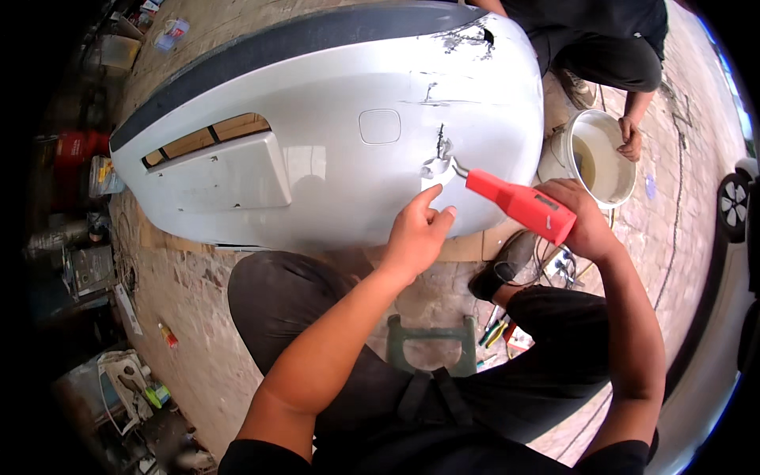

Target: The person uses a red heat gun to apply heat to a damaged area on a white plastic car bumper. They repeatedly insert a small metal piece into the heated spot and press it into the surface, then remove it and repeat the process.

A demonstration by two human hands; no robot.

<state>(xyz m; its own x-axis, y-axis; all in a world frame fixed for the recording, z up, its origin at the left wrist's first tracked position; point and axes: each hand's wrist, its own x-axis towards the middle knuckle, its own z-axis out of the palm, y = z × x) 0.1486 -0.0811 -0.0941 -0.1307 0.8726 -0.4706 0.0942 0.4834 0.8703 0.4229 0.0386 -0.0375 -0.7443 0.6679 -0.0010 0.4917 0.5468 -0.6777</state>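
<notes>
silver plastic fills the upper middle of the frame: a car bumper (317,119) lies on the paved floor (198,317), with a dark strip along its top edge and cracks and scuffs toward its upper right end. the right hand (582,218), right of centre, has its grip wrapped tight round the handle of a red heat tool (518,202), whose metal tip (447,166) touches the bumper at a split near the centre of the frame. the left hand (416,233), just below that tip, holds nothing; its grip is loosely curled, the forefinger stretched up toward the damaged spot, just short of the tip. at the upper right another person crouches, one hand (631,138) resting on the rim of a white bucket (609,190) with cloudy liquid in it. a green stool (431,340) shows at lower centre between the wearer's knees, and small tools (495,328) lie on the floor just right of it.
</notes>
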